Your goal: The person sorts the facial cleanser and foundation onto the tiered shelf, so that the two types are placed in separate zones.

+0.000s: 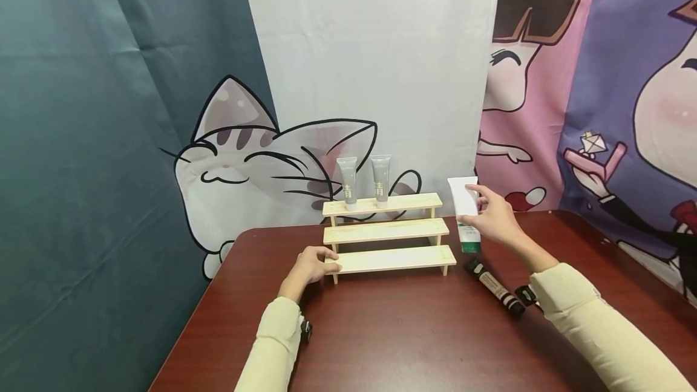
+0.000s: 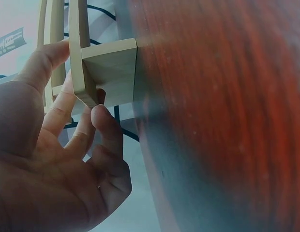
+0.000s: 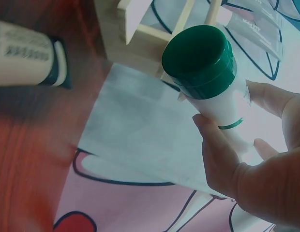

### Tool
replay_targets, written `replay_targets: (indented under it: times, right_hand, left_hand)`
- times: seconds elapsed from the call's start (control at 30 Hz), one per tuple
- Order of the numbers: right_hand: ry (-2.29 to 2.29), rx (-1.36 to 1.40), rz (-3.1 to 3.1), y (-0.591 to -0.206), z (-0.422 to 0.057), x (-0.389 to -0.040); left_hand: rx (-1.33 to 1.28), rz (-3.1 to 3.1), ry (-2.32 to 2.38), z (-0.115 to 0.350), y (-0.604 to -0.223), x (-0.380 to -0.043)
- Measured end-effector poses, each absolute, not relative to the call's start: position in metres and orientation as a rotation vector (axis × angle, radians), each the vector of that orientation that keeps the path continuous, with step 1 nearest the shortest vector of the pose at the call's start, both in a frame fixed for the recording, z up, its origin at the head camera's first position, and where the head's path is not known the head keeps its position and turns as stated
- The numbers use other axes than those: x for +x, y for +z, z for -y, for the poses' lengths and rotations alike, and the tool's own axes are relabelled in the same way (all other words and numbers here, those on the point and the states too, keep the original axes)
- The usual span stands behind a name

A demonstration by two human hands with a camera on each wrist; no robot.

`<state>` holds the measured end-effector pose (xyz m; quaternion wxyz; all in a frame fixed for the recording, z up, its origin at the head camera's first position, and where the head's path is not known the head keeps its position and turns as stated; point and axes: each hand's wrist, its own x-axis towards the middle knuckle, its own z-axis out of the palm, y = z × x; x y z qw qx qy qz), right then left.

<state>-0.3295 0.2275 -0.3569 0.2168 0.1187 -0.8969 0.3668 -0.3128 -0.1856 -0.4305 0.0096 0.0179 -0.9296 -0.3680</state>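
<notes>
In the head view, a three-step wooden display rack (image 1: pixel 386 231) stands on the table. My left hand (image 1: pixel 311 266) grips the left end of its lowest step; the left wrist view shows the fingers (image 2: pixel 109 125) bent about the board's end. To the right of the rack, my right hand (image 1: pixel 497 218) holds a white squeeze tube (image 1: pixel 463 198) with its green cap (image 1: pixel 471 247) pointing down. The right wrist view shows thumb and fingers on either side of this tube (image 3: pixel 227 111). Two grey tubes, one (image 1: pixel 348 183) left and one (image 1: pixel 380 180) right, stand caps down on the top step.
A black and beige tube (image 1: pixel 494 286) lies on the reddish-brown table (image 1: pixel 381 331), below the white tube and near the right forearm. Behind the table hangs a cartoon-printed curtain (image 1: pixel 381 47). A black wrist device (image 1: pixel 306 330) sits on the left arm.
</notes>
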Motion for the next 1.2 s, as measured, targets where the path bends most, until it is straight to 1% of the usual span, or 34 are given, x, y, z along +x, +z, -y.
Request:
replay_targets:
  times: [0.4, 0.93, 1.2]
  right_hand:
    - [1.119, 0.350, 2.478, -0.352, -0.212, -0.336]
    - [1.129, 0.357, 2.422, -0.342, -0.194, -0.351]
    - [1.216, 0.382, 2.350, -0.340, -0.183, -0.367]
  left_hand:
    - [0.079, 2.926, -1.108, 0.187, -0.434, -0.310]
    - [0.042, 2.909, -1.126, 0.183, -0.433, -0.314]
    - [0.054, 2.912, -1.126, 0.184, -0.431, -0.314]
